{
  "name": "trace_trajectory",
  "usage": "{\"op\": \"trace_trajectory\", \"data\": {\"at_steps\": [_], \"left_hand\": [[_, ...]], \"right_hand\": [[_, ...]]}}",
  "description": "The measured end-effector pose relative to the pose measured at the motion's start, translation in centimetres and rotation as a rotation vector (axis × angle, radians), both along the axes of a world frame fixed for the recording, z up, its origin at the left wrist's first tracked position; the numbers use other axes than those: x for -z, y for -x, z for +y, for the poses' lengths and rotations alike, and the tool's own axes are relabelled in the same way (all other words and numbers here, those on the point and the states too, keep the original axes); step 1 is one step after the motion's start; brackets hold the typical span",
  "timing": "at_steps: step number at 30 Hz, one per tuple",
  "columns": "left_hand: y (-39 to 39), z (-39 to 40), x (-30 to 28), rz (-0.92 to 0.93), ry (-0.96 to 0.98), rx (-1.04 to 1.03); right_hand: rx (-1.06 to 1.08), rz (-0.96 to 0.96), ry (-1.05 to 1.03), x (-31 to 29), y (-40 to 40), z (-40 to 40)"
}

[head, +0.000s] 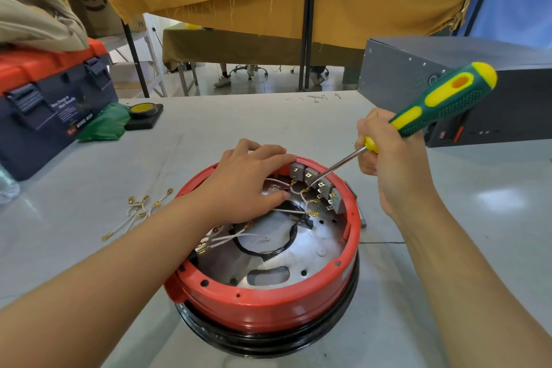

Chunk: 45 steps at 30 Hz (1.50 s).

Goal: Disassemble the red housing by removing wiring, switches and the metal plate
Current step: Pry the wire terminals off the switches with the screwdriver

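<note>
Partway through this one, I'd say. The red housing (265, 302) sits near the front edge of the bench (448, 293), open side up, on a black ring. A little pile of loose white wires (140, 212) with brass spade terminals lies on the bench just left of it, so some wiring looks to be out already.

Plenty left though. More white wires (286, 210) run inside, a few plugged onto the row of grey switches (313, 179) along the far inner wall. The metal plate (304, 248) is in the bottom and looks untouched.

Left hand (251, 182) lies over the far rim with fingers fairly flat, thumb pressing down inside, steadying the thing rather than gripping. Right hand (388, 164) is wrapped around a green and yellow screwdriver (442, 101), tip down at a terminal by the middle switches, probably prying a connector off.

Toolbox (44, 104) sits at the far left corner, a dark grey metal case (448, 69) far right.
</note>
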<state>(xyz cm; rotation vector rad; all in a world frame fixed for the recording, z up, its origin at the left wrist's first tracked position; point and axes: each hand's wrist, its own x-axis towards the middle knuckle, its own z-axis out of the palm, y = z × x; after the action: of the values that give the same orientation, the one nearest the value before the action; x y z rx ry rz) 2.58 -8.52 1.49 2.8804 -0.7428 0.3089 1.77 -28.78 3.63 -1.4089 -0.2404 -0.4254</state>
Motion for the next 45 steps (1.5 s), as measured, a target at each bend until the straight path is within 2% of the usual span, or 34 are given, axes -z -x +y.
{"op": "trace_trajectory", "data": {"at_steps": [7,14,19,25,37,45], "left_hand": [[0.4,0.1,-0.9,0.084,-0.024,0.007],[1.1,0.5,-1.3,0.093,-0.108,-0.140],[1.0,0.0,-1.1,0.051,-0.109,-0.116],[0.9,-0.2,-1.3,0.101,-0.147,-0.081],[0.0,0.4,-2.3,0.192,-0.094,0.006],[0.5,0.1,-1.4,0.105,-0.091,0.012]], "right_hand": [[-0.024,-0.005,0.060,0.4,0.1,0.1],[-0.027,-0.005,0.117,0.5,0.0,0.1],[-0.023,0.002,0.132,0.7,0.0,0.2],[-0.002,0.001,0.143,0.9,-0.2,0.1],[0.035,-0.031,0.134,0.8,-0.2,0.2],[0.064,-0.153,0.194,0.5,0.3,0.0]]}}
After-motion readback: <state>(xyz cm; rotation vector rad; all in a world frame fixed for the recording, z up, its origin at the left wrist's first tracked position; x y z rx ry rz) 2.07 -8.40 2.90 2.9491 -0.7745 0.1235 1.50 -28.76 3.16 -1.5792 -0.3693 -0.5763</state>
